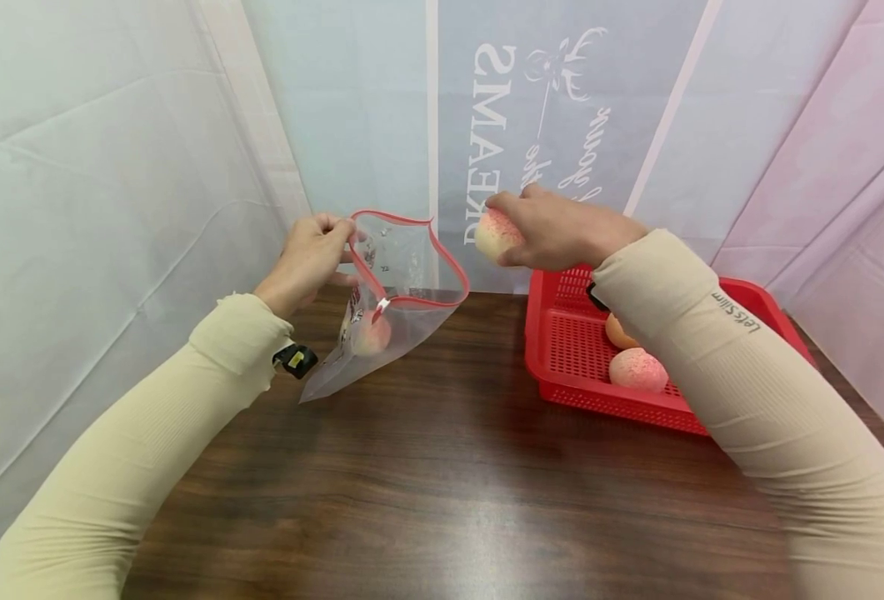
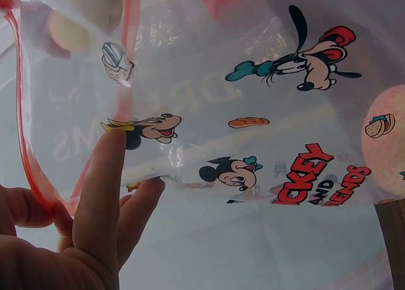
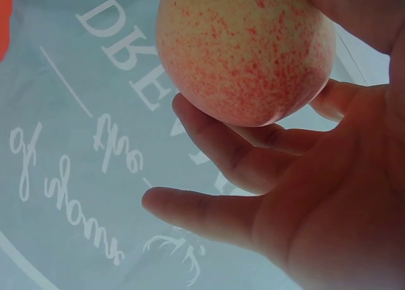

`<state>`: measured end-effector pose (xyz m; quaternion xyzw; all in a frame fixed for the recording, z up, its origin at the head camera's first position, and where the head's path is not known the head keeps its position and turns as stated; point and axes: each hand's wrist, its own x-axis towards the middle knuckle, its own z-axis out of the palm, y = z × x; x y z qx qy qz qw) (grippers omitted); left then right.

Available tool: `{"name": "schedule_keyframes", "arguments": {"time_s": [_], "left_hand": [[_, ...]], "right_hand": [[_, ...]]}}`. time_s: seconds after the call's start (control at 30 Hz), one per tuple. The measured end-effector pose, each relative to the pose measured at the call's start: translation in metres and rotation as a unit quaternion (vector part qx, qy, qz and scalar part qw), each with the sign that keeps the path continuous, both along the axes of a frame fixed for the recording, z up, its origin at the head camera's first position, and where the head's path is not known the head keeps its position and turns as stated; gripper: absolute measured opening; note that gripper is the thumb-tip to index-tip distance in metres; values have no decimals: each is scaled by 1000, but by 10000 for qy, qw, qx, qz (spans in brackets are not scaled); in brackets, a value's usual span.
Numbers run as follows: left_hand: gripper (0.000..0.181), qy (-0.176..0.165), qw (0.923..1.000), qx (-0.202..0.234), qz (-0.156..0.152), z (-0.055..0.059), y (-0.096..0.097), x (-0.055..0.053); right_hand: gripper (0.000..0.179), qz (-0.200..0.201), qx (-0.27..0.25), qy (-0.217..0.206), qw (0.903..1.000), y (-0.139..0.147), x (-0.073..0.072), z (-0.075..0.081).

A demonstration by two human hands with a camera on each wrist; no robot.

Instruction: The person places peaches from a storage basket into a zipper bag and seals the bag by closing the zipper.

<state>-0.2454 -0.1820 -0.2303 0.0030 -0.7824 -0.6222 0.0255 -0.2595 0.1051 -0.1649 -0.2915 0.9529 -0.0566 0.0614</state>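
Observation:
My left hand [image 1: 310, 258] pinches the red-edged rim of a clear zip bag [image 1: 412, 325], whose mouth gapes toward the upper right. Cartoon figures are printed on the bag [image 2: 253, 138] in the left wrist view. Low inside the bag lies a pinkish peach [image 1: 372, 333]. Raised to the right of the bag mouth, my right hand [image 1: 554, 225] grips another peach [image 1: 496, 237], pale yellow with red speckles, between thumb and fingers. In the right wrist view this peach [image 3: 247, 56] rests against the fingertips, while one finger stretches away from it. A white slider [image 1: 383, 305] sits on the bag's red zip.
A red perforated basket [image 1: 561, 379] stands on the dark wooden table [image 1: 442, 467] under my right forearm. It holds a pink peach [image 1: 638, 370] and an orange fruit [image 1: 620, 333] partly hidden by the sleeve. Fabric with mirrored lettering [image 1: 490, 133] hangs behind.

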Motion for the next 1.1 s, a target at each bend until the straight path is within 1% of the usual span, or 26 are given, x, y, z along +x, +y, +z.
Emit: {"name": "schedule_keyframes", "arguments": {"time_s": [0.1, 0.33, 0.77, 1.1], "left_hand": [[21, -6, 10000, 2, 18, 1, 1, 1], [21, -40, 10000, -38, 45, 0, 1, 1], [21, 16, 10000, -35, 12, 0, 1, 0], [22, -29, 10000, -38, -7, 1, 2, 0]], "right_hand": [[72, 36, -9, -2, 10000, -1, 1, 1], [72, 81, 23, -28, 10000, -11, 3, 2], [71, 41, 110, -113, 9999, -20, 6, 5], [72, 129, 123, -82, 9998, -31, 7, 6]]}}
